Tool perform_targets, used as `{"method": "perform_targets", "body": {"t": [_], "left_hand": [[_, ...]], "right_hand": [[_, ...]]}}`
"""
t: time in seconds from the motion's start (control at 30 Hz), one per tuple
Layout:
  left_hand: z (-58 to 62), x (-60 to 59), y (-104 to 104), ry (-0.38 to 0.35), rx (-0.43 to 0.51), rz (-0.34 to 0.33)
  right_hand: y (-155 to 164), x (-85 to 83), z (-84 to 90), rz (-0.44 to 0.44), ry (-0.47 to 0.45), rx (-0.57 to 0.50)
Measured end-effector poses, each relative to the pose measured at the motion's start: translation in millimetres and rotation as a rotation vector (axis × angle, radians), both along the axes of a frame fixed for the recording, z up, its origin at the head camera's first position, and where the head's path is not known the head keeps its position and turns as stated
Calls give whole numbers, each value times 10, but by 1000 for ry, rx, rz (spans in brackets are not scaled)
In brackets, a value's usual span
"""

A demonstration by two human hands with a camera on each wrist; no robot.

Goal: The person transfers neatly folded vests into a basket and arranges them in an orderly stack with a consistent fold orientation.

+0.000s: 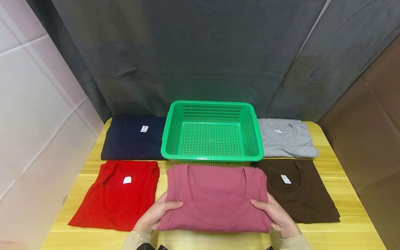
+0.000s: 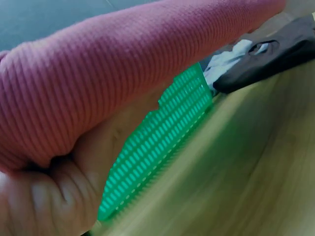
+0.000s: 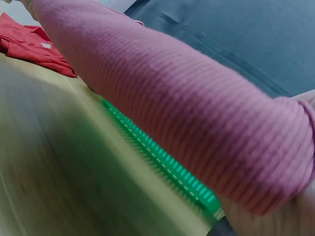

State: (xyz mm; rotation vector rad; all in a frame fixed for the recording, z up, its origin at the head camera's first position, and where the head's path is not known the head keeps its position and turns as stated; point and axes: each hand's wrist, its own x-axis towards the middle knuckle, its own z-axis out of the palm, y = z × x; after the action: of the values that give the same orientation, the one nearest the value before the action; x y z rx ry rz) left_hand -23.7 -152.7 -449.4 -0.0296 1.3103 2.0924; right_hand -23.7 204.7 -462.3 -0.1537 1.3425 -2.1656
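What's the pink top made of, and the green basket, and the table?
Pink top: soft matte knit, maybe cotton; fine ribs show up close.
Green basket: probably plastic, slightly shiny; molded rim, neat rows of holes.
Table: wood or printed wood-look; yellow grain streaks.

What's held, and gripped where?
The folded pink shirt: left hand grips its left side edge, right hand its right side edge, thumbs on top.

This looks like a screened-off booth: a dark grey cloth backdrop [image 1: 200, 52], a creased white sheet [image 1: 37, 121] at left and a brown sheet [image 1: 372, 104] at right enclose a yellowish, round-cornered wood-grain table [image 1: 343, 199].
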Motion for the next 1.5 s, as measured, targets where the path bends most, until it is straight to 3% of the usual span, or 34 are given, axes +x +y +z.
{"method": "perform_targets", "body": {"t": [0.23, 0.57, 1.07, 1.5], "left_hand": [[96, -64, 40, 34, -10, 8], [218, -249, 79, 82, -17, -1], [414, -656, 103, 101, -109, 33], [500, -973, 94, 145, -166, 64]], "right_hand": [[19, -36, 109, -16, 30, 28], [38, -170, 248, -39, 59, 57], [30, -565, 419, -65, 121, 147], [-30, -882, 523, -84, 45, 206]]}}
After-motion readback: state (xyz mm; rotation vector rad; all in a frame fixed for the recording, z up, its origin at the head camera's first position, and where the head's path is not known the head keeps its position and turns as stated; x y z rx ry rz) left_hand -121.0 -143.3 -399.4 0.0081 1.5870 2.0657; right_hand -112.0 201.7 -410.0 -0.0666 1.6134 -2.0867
